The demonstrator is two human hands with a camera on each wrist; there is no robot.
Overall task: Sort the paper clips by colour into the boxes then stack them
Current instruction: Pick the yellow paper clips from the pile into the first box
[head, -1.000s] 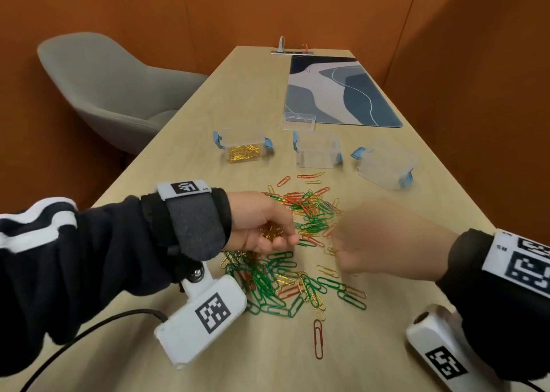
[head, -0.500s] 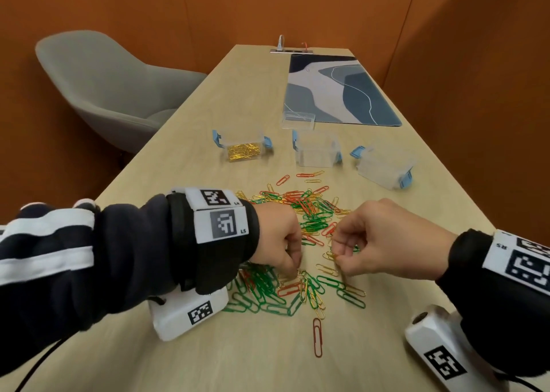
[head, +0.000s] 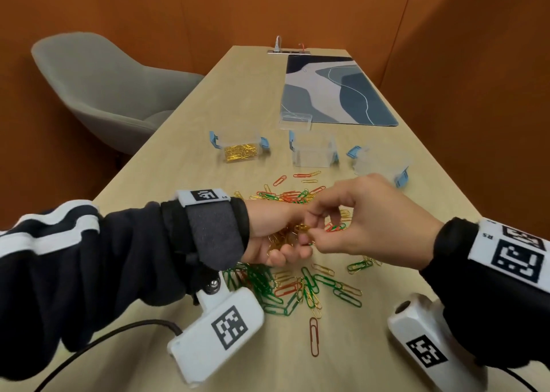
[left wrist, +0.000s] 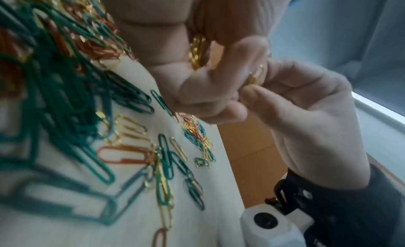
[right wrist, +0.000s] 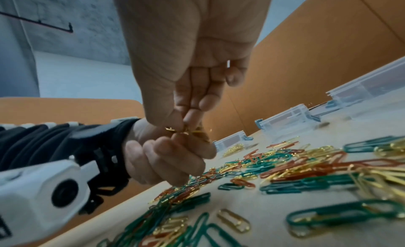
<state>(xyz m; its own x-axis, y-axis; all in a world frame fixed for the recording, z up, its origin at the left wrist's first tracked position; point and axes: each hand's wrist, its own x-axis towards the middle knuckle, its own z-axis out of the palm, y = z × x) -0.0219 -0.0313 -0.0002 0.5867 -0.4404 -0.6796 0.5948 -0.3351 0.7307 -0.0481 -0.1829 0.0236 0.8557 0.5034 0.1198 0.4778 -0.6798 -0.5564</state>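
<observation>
A loose pile of green, red and gold paper clips [head: 300,287] covers the table in front of me. My left hand [head: 276,237] is turned palm up above the pile and cups a bunch of gold clips [left wrist: 197,51]. My right hand [head: 357,222] meets it from the right and pinches a gold clip [head: 303,228] over the left palm; the same clip [left wrist: 254,77] shows in the left wrist view. Three clear boxes with blue latches stand beyond the pile: the left box [head: 239,150] holds gold clips, while the middle box [head: 314,153] and the right box [head: 382,165] look empty.
A clear lid [head: 295,121] lies behind the middle box at the edge of a blue patterned mat [head: 333,91]. A single red clip [head: 314,335] lies alone near me. A grey chair [head: 110,94] stands to the left of the table.
My left hand turned palm up again with its gold clips. My right hand rose from the pile with a gold clip and came over the left palm.
</observation>
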